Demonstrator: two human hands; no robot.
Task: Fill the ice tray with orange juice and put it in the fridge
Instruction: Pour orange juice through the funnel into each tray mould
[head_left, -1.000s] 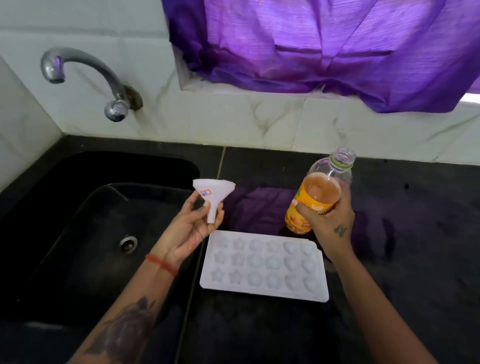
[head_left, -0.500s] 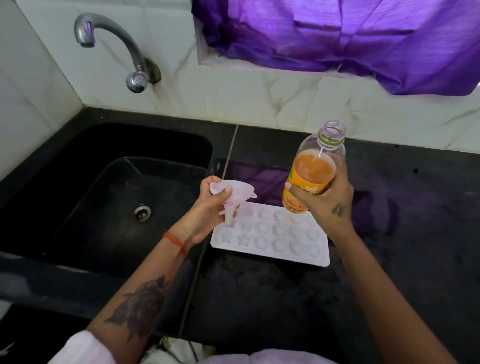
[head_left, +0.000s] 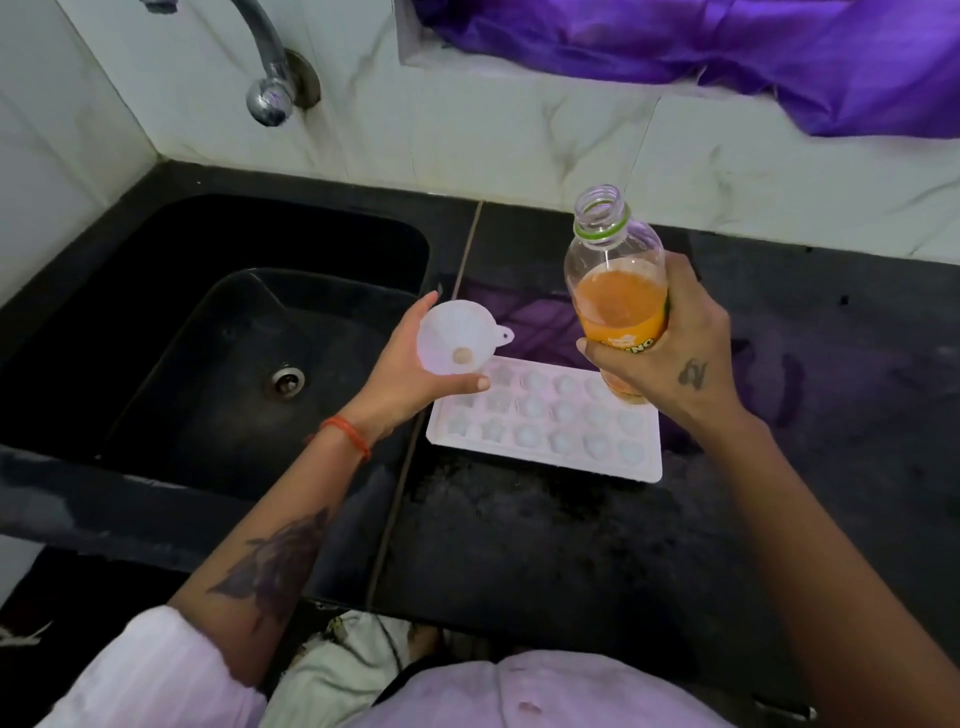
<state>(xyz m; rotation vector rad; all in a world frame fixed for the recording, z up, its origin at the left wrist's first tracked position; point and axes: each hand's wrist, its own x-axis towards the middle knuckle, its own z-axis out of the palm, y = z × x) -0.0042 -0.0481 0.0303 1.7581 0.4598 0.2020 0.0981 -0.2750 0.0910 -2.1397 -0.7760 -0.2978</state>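
Observation:
A white ice tray (head_left: 545, 457) with star and heart shaped cells lies flat on the black counter (head_left: 519, 545), its cells showing no juice. My left hand (head_left: 402, 382) holds a small white funnel (head_left: 457, 338) mouth-up over the tray's far left corner. My right hand (head_left: 670, 358) grips an uncapped clear bottle (head_left: 613, 291) about half full of orange juice, held nearly upright above the tray's far right part. Its lower part is hidden by my fingers.
A black sink (head_left: 234, 338) with a drain sits left of the tray, under a metal tap (head_left: 270, 78). White marble tiles back the counter. A purple curtain (head_left: 727, 47) hangs at upper right.
The funnel has come from left of the tray to above its far left corner and now faces mouth-up. The bottle stays upright in my right hand. The camera tilted down.

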